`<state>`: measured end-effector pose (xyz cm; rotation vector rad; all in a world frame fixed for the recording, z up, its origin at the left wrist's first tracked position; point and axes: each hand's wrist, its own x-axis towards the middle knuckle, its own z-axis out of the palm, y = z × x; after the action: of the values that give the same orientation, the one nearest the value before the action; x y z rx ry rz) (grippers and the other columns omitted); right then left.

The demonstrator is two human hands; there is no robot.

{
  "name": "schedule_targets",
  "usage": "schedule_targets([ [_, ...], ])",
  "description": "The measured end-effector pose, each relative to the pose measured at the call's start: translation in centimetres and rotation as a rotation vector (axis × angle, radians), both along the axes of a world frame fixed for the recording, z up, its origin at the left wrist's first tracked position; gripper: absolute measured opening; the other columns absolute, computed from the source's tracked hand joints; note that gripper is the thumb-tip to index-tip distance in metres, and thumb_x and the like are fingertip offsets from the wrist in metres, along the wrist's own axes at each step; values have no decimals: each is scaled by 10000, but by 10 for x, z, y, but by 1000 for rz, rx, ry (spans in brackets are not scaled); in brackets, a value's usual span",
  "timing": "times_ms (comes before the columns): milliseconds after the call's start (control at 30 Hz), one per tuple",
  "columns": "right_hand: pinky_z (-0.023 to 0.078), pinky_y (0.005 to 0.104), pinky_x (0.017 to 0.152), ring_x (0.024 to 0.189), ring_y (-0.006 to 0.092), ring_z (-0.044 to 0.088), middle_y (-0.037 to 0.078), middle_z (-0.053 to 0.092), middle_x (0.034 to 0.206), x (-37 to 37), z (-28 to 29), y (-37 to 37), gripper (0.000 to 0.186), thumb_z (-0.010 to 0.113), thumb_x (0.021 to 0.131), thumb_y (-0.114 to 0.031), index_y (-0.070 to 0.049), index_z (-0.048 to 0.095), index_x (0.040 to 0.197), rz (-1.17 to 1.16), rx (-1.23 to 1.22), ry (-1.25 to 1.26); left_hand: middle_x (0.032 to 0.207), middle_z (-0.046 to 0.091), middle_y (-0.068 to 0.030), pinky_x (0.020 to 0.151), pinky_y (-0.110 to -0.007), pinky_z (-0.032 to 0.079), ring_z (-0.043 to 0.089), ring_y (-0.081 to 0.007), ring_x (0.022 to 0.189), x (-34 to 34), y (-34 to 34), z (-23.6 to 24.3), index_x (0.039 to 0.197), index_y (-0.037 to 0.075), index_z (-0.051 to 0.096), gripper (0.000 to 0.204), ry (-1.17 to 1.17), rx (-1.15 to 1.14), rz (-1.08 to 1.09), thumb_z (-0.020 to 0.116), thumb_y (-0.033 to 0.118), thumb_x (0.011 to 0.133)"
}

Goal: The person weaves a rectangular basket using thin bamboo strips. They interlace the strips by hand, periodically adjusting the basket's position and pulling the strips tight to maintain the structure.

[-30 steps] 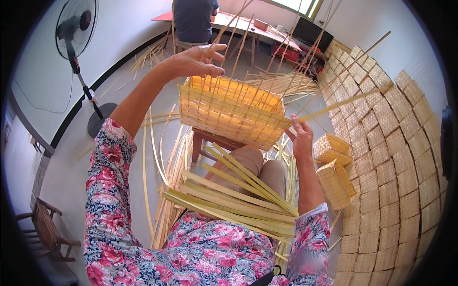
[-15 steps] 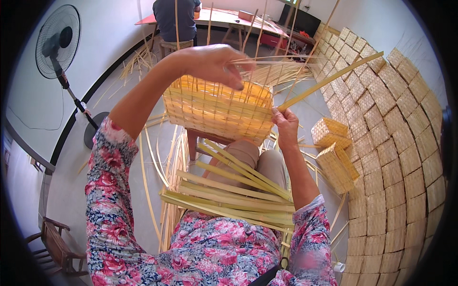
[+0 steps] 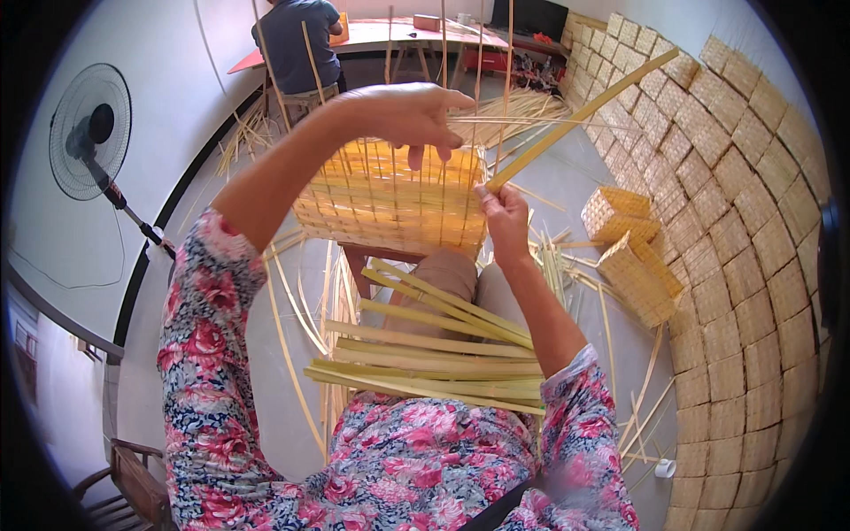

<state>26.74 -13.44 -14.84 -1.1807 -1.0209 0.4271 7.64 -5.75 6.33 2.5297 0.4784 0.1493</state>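
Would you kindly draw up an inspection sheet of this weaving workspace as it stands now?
Surface: a wooden stool appears to support the yellow basket.
Job's things: upright stakes rise above the basket; a wide strip slants up to the right; lap strips lie side by side.
Clutter: loose strips on the grey floor; small white object, kind unclear.
Hands: left hand over the basket, its grip unclear; right hand pinches the wide strip near the basket's right end.
Cables: thin cord against the left wall.
Surroundings: standing fan and wooden chair at left; two small baskets and woven stacks at right; another person seated at a table.
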Motion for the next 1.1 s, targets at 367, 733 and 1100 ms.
schedule_targets([
  [367,485,256,834,904,130,623,67,670,991,11,44,-55,142,519,996,-124,-14,604,1029,-129,182,-199,813,682,-97,560,-374,558,707,-248,699,-8,-38,-53,1124,141,606,209,-208,832,-75,542,187,930],
  [733,467,533,670,811,448,614,204,655,851,-3,137,-35,151,475,969,-192,-53,530,951,24,-221,-1350,793,623,-74,490,-347,525,699,-241,674,-36,-52,-108,1153,99,532,306,-278,1105,-105,578,188,864],
  [1100,479,546,687,803,444,639,204,670,812,-6,134,-11,111,515,936,-190,-92,561,963,-125,-397,-1525,855,617,-53,515,-356,518,653,-228,625,-43,-37,-104,1332,164,493,527,-670,1030,-10,648,248,835],
])
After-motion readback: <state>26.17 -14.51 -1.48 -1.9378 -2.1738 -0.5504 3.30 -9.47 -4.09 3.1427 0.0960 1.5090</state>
